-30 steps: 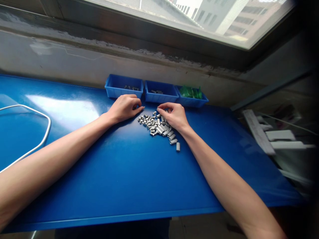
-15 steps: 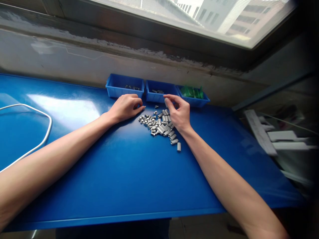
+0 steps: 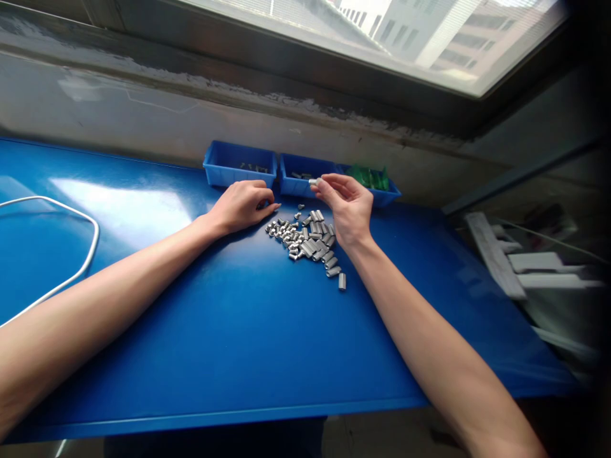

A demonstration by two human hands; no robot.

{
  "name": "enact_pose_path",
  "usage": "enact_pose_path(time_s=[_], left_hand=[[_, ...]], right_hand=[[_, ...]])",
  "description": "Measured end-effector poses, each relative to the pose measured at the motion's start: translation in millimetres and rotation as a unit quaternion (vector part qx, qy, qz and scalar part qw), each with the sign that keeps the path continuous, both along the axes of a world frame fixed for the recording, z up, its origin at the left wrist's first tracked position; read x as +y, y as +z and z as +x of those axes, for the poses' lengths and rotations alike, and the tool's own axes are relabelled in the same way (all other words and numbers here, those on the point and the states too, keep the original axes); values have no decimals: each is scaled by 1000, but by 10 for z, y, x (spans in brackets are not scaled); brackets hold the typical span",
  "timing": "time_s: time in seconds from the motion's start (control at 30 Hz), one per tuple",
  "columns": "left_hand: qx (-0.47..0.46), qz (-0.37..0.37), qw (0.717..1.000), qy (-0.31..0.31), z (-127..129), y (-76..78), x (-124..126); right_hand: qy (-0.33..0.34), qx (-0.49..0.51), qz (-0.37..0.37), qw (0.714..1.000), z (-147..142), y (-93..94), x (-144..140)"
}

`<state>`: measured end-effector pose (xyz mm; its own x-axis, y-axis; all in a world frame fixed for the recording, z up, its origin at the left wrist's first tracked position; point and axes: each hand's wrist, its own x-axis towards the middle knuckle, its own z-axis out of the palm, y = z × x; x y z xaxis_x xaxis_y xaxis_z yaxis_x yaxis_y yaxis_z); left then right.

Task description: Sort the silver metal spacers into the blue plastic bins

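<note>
My right hand (image 3: pixel 352 208) pinches a long metal nut (image 3: pixel 314 182) between thumb and fingertips, raised in front of the middle blue bin (image 3: pixel 296 186). On the table, my left hand (image 3: pixel 243 205) rests with its fingers curled in, thumb pointing right; whatever lies inside them is hidden. Between the hands spreads a pile of silver parts: small bolts (image 3: pixel 285 233) on the left and long metal nuts (image 3: pixel 321 247) on the right. One nut (image 3: pixel 342 282) lies apart at the near end, and two loose bolts sit at the far side of the pile.
The left blue bin (image 3: pixel 238 176) and the middle one contain a few metal parts. Green packets (image 3: pixel 370 177) fill the right bin. A white cable (image 3: pixel 93 245) curves over the blue table (image 3: pixel 229 356) at left. Wall and window rise behind the bins.
My right hand has shifted slightly right, and the nut in its fingertips now shows clearly. My left hand has stayed in place.
</note>
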<state>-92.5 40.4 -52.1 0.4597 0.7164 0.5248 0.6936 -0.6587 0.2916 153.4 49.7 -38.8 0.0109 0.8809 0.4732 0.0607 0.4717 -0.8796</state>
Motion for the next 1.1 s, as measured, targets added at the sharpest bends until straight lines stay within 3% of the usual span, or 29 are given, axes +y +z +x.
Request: enact_pose_path(time_s=[0.17,0.33,0.57,0.8,1.1], left_hand=[[-18,3,1000,-21,-4,0,3],[-31,-5,998,-45,-19,-1,13],[-51,8,998,-27,-18,-21,34],[-78,17,995,-59,-12,-12,11],[-156,-34,981,-112,13,-9,6]], right_hand=[[24,2,20,1000,86,-60,109],[5,-93,17,996,133,-59,21],[0,-168,-26,985,122,-87,-76],[14,-158,-62,985,130,-87,-59],[17,-129,-73,989,135,-88,-43]])
